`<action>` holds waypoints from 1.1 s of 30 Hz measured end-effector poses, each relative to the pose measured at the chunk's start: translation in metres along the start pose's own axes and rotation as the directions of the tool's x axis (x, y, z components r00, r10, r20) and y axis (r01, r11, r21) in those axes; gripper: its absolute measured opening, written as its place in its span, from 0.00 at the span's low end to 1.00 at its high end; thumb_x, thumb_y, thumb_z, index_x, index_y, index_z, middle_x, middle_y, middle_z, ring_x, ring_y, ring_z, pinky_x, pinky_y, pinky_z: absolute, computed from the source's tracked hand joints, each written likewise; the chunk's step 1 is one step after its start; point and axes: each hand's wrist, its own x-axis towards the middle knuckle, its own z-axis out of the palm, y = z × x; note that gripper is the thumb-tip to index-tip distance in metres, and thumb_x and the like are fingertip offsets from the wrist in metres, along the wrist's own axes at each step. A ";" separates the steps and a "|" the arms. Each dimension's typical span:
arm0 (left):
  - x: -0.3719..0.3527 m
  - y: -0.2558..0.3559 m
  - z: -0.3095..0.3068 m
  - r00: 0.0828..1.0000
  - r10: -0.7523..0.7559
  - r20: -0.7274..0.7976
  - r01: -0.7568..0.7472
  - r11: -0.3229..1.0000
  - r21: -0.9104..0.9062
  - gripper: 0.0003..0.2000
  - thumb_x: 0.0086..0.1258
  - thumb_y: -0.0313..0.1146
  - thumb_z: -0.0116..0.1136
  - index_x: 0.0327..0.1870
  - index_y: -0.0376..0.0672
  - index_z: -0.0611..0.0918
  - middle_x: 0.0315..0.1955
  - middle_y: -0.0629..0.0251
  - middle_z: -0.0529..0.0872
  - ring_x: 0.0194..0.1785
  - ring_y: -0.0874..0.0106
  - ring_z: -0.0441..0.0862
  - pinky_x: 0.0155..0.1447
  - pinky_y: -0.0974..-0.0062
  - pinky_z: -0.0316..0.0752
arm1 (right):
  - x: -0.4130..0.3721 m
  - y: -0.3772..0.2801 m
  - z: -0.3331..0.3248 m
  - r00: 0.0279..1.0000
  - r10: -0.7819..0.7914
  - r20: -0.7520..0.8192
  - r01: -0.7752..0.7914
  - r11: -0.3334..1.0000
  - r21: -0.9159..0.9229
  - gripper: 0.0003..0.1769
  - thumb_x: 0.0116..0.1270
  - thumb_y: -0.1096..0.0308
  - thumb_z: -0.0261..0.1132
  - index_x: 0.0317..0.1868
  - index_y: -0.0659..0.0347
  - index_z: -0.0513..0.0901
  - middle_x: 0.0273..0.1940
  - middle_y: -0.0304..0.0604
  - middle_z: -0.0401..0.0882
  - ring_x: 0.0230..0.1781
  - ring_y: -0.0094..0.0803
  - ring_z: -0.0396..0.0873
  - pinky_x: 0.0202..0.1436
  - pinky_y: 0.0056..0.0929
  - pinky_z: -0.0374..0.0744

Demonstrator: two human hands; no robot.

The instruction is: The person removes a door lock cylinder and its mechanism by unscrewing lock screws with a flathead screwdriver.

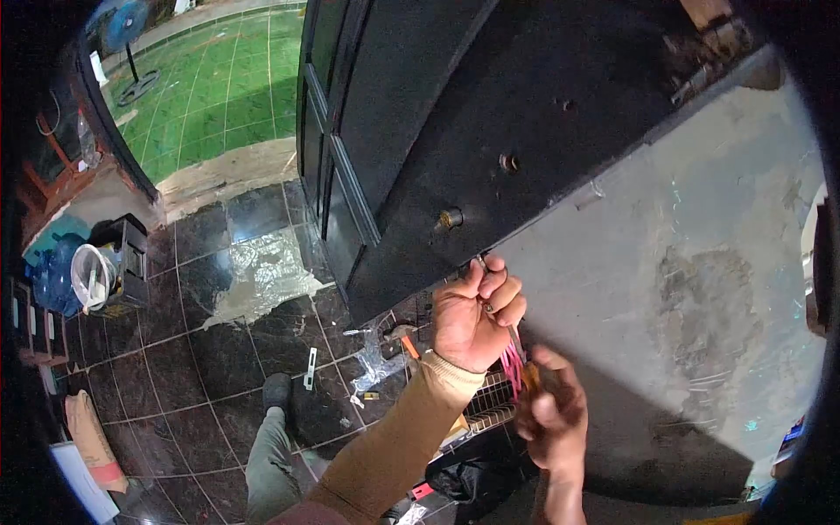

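My left hand (pixel 475 313) is closed around a thin metal tool, its tip pressed at the lower edge of a black metal door (pixel 455 114) where it meets the grey wall (pixel 700 262). My right hand (pixel 553 416) sits just below, gripping a pink and orange handle (pixel 514 367), likely a screwdriver, that runs up towards my left hand. A brass lock cylinder (pixel 449 219) and a second hole (pixel 507 163) show in the door face above my hands.
Dark floor tiles carry scattered plastic wrap (pixel 374 360), a white metal strip (pixel 311 367) and small parts. My leg and shoe (pixel 276 394) are below. A blue water jug (pixel 54 271) and bin stand left; a fan (pixel 127 35) is on the green tiles.
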 end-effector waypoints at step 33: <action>-0.031 0.015 0.026 0.992 0.115 -0.042 -0.114 0.993 0.029 0.15 0.79 0.39 0.53 0.47 0.33 0.80 0.27 0.74 0.70 0.28 0.79 0.62 0.33 0.78 0.61 | -0.017 0.006 0.013 0.916 0.248 0.315 -0.374 0.809 0.452 0.27 0.72 0.57 0.67 0.64 0.64 0.73 0.36 0.42 0.79 0.18 0.17 0.64 0.23 0.16 0.67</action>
